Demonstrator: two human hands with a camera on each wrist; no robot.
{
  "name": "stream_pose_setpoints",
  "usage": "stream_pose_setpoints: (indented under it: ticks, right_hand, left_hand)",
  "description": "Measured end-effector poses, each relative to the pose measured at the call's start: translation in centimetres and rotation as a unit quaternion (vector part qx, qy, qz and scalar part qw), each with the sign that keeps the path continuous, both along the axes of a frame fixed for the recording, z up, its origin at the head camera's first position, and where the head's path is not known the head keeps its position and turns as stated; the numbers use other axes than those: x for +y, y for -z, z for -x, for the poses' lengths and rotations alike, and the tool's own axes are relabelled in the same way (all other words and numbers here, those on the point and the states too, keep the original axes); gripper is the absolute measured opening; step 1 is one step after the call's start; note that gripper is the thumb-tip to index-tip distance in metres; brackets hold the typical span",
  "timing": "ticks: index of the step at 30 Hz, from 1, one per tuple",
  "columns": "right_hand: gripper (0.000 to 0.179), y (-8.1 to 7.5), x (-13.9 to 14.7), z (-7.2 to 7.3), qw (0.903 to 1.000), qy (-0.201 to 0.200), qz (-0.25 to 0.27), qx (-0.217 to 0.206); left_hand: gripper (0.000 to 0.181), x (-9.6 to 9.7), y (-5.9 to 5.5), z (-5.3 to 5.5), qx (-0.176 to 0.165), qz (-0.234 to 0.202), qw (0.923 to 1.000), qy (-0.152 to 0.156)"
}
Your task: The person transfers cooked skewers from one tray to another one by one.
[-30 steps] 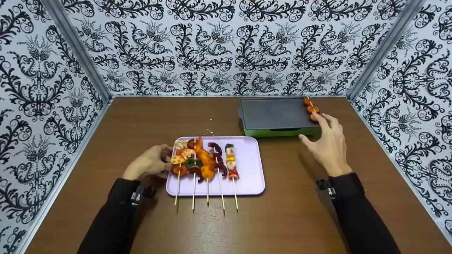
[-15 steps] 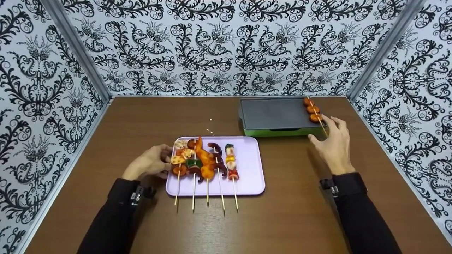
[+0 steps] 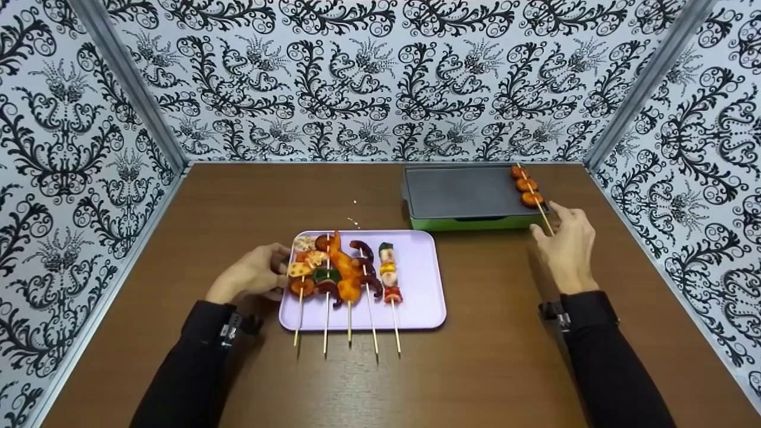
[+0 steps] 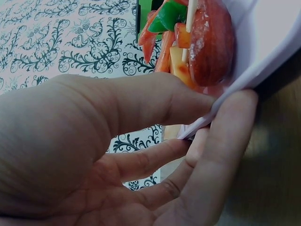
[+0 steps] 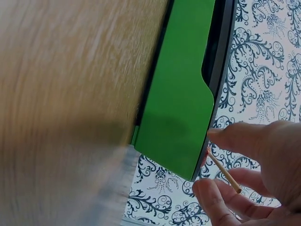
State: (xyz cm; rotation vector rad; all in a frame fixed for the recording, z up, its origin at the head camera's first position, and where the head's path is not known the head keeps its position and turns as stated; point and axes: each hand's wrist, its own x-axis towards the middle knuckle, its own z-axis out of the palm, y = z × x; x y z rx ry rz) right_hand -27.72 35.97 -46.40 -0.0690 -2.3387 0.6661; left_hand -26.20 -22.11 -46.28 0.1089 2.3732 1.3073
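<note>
My left hand (image 3: pixel 252 274) pinches the left rim of a lilac tray (image 3: pixel 419 285); in the left wrist view the thumb lies over the rim (image 4: pixel 230 89) and fingers are beneath it. Several food skewers lie on the tray, among them a tentacle skewer (image 3: pixel 370 270) and a vegetable skewer (image 3: pixel 389 278), sticks jutting past the front edge. On the right end of a green grill (image 3: pixel 464 190) rests a skewer of orange-brown round slices (image 3: pixel 527 185). My right hand (image 3: pixel 568 246) is beside its stick (image 5: pixel 223 169), thumb and fingers apart on either side of it.
The grill, with its dark flat plate, stands at the back right of the brown wooden table (image 3: pixel 380 386). Small pale crumbs (image 3: pixel 354 222) lie behind the tray. Patterned walls (image 3: pixel 357 77) close off the back and both sides.
My right hand has drawn back from the round slices toward the stick's near end, leaving the skewer on the grill. The left hand and the tray have stayed in place.
</note>
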Motion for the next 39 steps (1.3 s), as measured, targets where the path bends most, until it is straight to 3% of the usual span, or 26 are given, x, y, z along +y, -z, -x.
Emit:
stream_pose_setpoints:
  ticks: [6,12,23,30,39]
  right_hand:
    - [0.039,-0.3,0.0,-0.2,1.0,0.0,0.0,-0.009]
    - [0.026,-0.9,-0.1,-0.4,0.9995,-0.003,0.014,-0.027]
    - [0.024,-1.9,-0.3,-0.6,0.995,0.016,0.029,-0.094]
    - [0.02,-2.6,0.2,-0.3,0.993,0.029,0.035,-0.109]
    - [0.018,-4.6,0.8,0.3,0.9797,0.032,0.024,-0.196]
  left_hand:
    - [0.061,0.0,-0.1,0.0,-0.01,-0.008,0.9999,0.0]
    - [0.059,-0.1,-0.1,0.1,0.005,0.006,1.0,0.005]
    - [0.059,0.0,0.0,0.2,0.009,0.009,0.9999,0.004]
    - [0.059,-0.1,-0.1,0.2,0.007,0.007,0.9999,0.009]
    - [0.06,-0.1,-0.1,0.1,0.002,0.011,0.9999,0.009]
